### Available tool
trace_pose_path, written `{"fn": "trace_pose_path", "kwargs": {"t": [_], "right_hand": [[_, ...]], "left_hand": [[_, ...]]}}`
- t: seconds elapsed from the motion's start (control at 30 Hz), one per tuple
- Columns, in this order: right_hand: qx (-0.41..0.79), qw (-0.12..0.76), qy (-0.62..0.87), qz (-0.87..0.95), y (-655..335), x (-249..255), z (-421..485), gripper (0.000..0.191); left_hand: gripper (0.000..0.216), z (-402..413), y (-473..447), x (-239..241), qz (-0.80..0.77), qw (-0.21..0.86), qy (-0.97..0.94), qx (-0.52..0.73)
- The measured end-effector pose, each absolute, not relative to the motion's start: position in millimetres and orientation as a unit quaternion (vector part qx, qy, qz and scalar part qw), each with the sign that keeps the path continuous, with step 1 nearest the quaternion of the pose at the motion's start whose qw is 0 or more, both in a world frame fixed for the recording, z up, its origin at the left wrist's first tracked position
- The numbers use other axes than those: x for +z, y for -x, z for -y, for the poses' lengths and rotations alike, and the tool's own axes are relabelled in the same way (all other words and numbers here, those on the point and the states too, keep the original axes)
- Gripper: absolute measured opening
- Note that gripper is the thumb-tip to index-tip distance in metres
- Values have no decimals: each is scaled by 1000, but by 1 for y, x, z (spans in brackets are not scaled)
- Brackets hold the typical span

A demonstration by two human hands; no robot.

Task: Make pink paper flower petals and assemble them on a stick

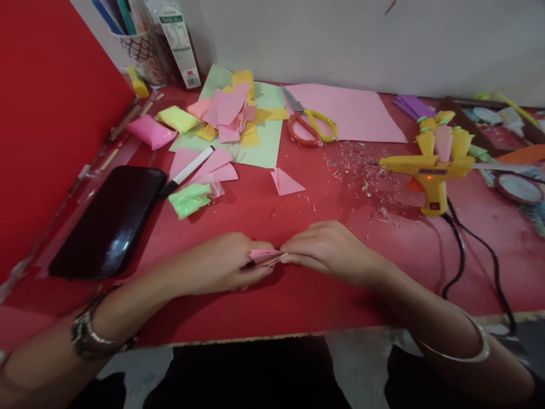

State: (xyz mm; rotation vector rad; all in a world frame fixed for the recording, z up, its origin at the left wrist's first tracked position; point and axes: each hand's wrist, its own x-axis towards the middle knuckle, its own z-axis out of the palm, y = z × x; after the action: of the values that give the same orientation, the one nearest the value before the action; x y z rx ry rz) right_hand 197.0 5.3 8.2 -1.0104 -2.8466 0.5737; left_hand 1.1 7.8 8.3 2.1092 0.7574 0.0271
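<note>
Near the front of the red table, a folded piece of pink paper (pixel 263 255) is held between both hands. My left hand (pixel 232 260) is closed around its wider end, with the thumb below. The fingertips of my right hand (pixel 326 253) pinch its narrow tip. Just beyond the hands lies another folded pink paper piece (pixel 286 183), touched by neither. A pair of scissors (pixel 310 122) with red and yellow handles rests partly on a pink sheet (pixel 357 111) farther back.
A yellow glue gun (pixel 432 170) with its light glowing stands at the right, its black cord (pixel 462 255) trailing forward. At the left lie a black phone (pixel 111 221), a marker (pixel 187 170) and a green packet (pixel 190 200). Paper cuttings (pixel 230 113) are heaped at the back.
</note>
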Motion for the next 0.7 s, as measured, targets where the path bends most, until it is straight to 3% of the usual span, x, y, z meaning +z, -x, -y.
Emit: {"fn": "trace_pose_path", "kwargs": {"t": [0.13, 0.33, 0.57, 0.7], "right_hand": [[237, -9, 340, 910, -197, 10, -7, 33], [219, 20, 327, 919, -196, 9, -7, 35], [-150, 127, 227, 954, -193, 9, 1, 23], [-219, 163, 190, 943, -194, 13, 4, 16]], "left_hand": [[27, -7, -3, 9, -299, 337, -893, 5], [36, -10, 1, 15, -287, 463, -839, -11], [26, -12, 5, 14, -293, 703, -648, 2], [26, -10, 5, 15, -251, 769, -588, 13]]}}
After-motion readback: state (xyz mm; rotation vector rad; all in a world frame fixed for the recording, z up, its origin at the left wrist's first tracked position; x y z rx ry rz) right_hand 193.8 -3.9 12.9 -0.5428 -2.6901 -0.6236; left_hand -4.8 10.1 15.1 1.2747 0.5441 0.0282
